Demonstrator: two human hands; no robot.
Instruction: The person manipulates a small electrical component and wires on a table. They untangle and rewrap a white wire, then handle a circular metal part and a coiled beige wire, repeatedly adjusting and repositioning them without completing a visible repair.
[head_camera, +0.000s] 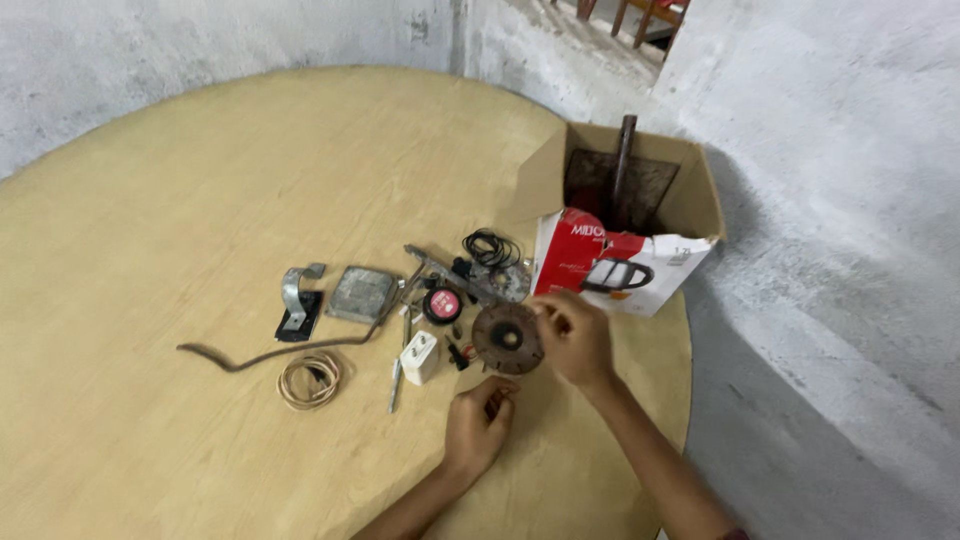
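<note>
Nearest, the left hand (480, 425) curls on the bench (150, 430), its grip closed around something small — what, I cannot tell. Beyond, the right hand (572, 335) pinches the rusty round disc (507, 339); white plug (420, 357) beside, open cardboard box (625, 225) behind.

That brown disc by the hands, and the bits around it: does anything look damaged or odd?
Yes. The disc looks rusty and stained. Beside it a bent dark strip snakes across the round table, and the open cardboard box is worn.
</note>
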